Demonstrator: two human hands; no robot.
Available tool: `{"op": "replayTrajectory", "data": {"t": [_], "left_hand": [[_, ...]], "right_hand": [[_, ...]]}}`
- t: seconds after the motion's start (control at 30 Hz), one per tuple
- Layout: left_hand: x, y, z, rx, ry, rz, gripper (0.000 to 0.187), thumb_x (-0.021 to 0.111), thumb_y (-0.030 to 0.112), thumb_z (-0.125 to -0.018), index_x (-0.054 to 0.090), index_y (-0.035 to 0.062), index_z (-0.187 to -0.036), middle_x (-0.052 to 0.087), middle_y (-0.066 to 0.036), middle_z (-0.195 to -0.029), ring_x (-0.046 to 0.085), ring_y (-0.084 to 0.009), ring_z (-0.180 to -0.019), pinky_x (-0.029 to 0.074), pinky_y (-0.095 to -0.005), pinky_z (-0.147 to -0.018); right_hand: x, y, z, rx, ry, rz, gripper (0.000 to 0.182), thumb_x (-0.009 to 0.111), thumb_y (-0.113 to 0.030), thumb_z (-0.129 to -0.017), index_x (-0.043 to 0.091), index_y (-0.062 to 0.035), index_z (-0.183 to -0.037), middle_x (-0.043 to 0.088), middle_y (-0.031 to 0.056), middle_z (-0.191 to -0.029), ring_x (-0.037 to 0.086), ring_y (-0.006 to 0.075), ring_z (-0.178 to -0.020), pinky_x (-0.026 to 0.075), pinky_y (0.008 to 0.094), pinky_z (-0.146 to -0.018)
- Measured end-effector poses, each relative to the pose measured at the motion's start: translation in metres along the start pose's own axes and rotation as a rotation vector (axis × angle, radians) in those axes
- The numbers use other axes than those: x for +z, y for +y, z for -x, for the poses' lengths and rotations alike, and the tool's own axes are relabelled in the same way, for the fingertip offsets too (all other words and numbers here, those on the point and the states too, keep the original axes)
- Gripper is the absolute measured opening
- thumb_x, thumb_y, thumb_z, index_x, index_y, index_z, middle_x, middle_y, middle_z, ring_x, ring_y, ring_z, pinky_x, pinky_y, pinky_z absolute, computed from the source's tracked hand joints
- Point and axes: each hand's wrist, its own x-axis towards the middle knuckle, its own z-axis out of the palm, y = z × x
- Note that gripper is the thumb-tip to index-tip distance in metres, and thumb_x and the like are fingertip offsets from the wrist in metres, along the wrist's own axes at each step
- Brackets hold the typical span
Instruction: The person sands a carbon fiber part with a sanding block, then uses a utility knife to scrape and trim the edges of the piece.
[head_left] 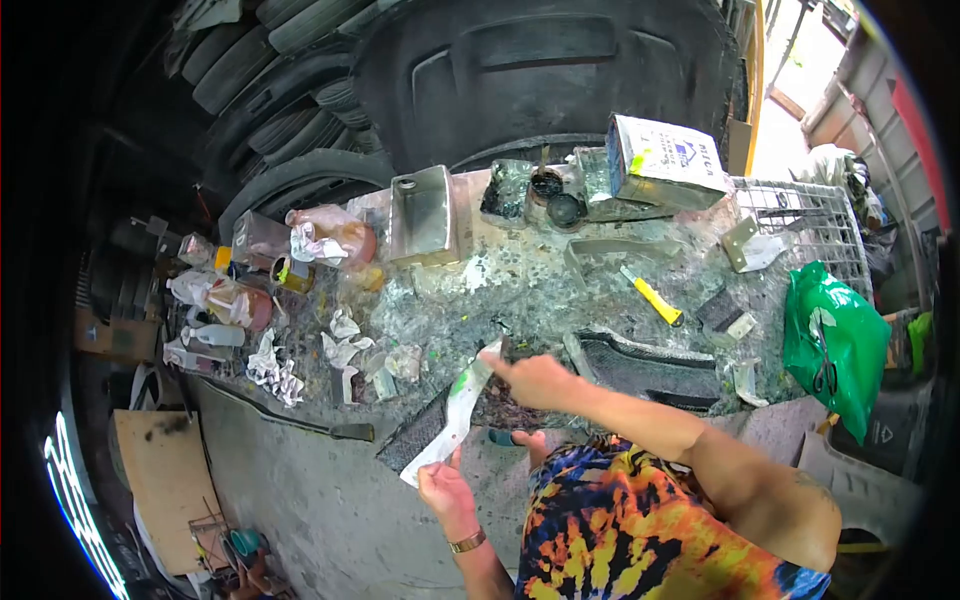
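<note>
Head view, as it reaches me. One white curved strip (457, 412), green mark on its upper half, slanted across the near edge of the stained workbench (510, 290). One dark textured piece (415, 432), along the strip's left side; I cannot tell whether the two are joined. Left hand (447, 495), metallic band (467, 543) at the wrist: thumb and fingers pinching the strip's lower end. Right hand (538, 381): forefinger extended to the strip's upper end; I cannot tell whether the thumb presses from behind. Right of the hands, I list: dark molded panel (640, 365); yellow utility knife (657, 299), above the panel; green plastic bag (845, 335), dark-handled scissors (825, 368) against its front. Far side: rectangular metal tray (425, 215); printed carton (668, 160).
</note>
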Motion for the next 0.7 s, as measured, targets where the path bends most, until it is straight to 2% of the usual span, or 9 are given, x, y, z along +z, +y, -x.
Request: {"op": "replayTrajectory", "data": {"t": [0.07,0.13,0.2,0.23,0.37,0.47,0.53,0.63,0.7], "left_hand": [[-0.006,0.002,0.008,-0.027,0.019,-0.001,0.035,0.047,0.010,-0.084,0.054,-0.0045,-0.116,0.061,-0.016,-0.127,0.058,-0.0294,-0.121,0.045,-0.0492,-0.107],[-0.012,-0.003,0.009,-0.026,-0.005,-0.005,0.038,0.048,0.010,-0.083,0.054,-0.0048,-0.117,0.060,-0.016,-0.128,0.058,-0.0295,-0.121,0.046,-0.0472,-0.106],[-0.021,-0.008,0.009,-0.027,0.007,-0.007,0.038,0.048,0.009,-0.082,0.054,-0.0046,-0.117,0.060,-0.016,-0.129,0.057,-0.0299,-0.121,0.046,-0.0475,-0.106],[-0.026,-0.009,0.010,-0.025,0.012,-0.014,0.039,0.048,0.009,-0.082,0.054,-0.0044,-0.117,0.060,-0.016,-0.130,0.057,-0.0303,-0.121,0.045,-0.0478,-0.107],[-0.019,-0.010,0.010,-0.002,0.013,0.079,0.043,0.049,0.013,-0.084,0.052,-0.0021,-0.124,0.057,-0.015,-0.134,0.054,-0.0312,-0.125,0.042,-0.0502,-0.108],[0.008,-0.005,0.019,0.057,0.046,0.219,0.051,0.051,0.030,-0.093,0.048,0.0009,-0.135,0.053,-0.015,-0.139,0.050,-0.0321,-0.128,0.041,-0.0519,-0.107],[0.018,-0.003,0.022,0.097,0.055,0.234,0.067,0.045,0.057,-0.097,0.042,0.0093,-0.143,0.049,-0.013,-0.144,0.046,-0.0331,-0.132,0.037,-0.0521,-0.109],[0.006,-0.008,0.019,0.083,0.059,0.267,0.083,0.035,0.075,-0.092,0.041,0.0126,-0.146,0.047,-0.011,-0.146,0.046,-0.0341,-0.131,0.037,-0.0527,-0.107],[0.004,-0.009,0.019,0.091,0.065,0.296,0.083,0.036,0.075,-0.091,0.041,0.0129,-0.146,0.048,-0.011,-0.145,0.047,-0.0345,-0.130,0.039,-0.0531,-0.105]], "right_hand": [[-0.018,0.007,0.011,-0.044,0.048,-0.061,0.075,0.051,-0.009,-0.082,0.031,-0.0204,-0.153,0.069,0.0209,-0.080,0.069,0.0404,-0.070,0.053,0.0508,-0.063],[-0.033,0.007,0.022,0.007,-0.100,-0.094,0.067,0.051,-0.010,-0.083,0.039,-0.0168,-0.149,0.070,0.0227,-0.090,0.070,0.0371,-0.080,0.054,0.0477,-0.072],[-0.012,0.026,0.026,-0.255,-0.213,-0.604,0.056,0.052,-0.010,-0.085,0.050,-0.0128,-0.141,0.069,0.0202,-0.107,0.069,0.0272,-0.098,0.052,0.0385,-0.087],[-0.003,0.027,0.029,-0.148,-0.415,-0.990,0.047,0.053,-0.008,-0.088,0.057,-0.0067,-0.134,0.067,0.0140,-0.119,0.061,0.0173,-0.111,0.045,0.0309,-0.099],[0.023,0.011,0.033,-0.107,-0.573,-1.370,0.044,0.051,-0.001,-0.091,0.054,-0.0020,-0.135,0.062,0.0079,-0.127,0.059,0.0131,-0.113,0.043,0.0280,-0.101],[0.036,0.003,0.028,-0.076,-0.540,-1.507,0.048,0.050,0.002,-0.092,0.049,-0.0027,-0.140,0.060,0.0072,-0.130,0.058,0.0122,-0.112,0.043,0.0272,-0.100],[0.033,0.003,0.028,-0.109,-0.564,-1.497,0.052,0.050,0.003,-0.094,0.042,-0.0044,-0.145,0.061,0.0068,-0.128,0.058,0.0127,-0.112,0.044,0.0272,-0.099],[0.017,0.002,0.038,-0.025,-0.550,-1.495,0.058,0.050,0.001,-0.097,0.034,-0.0098,-0.151,0.060,0.0107,-0.128,0.055,0.0169,-0.118,0.044,0.0305,-0.101],[-0.002,-0.001,0.046,0.026,-0.567,-1.532,0.059,0.050,0.000,-0.097,0.032,-0.0104,-0.152,0.058,0.0122,-0.131,0.055,0.0179,-0.119,0.044,0.0311,-0.101]]}}
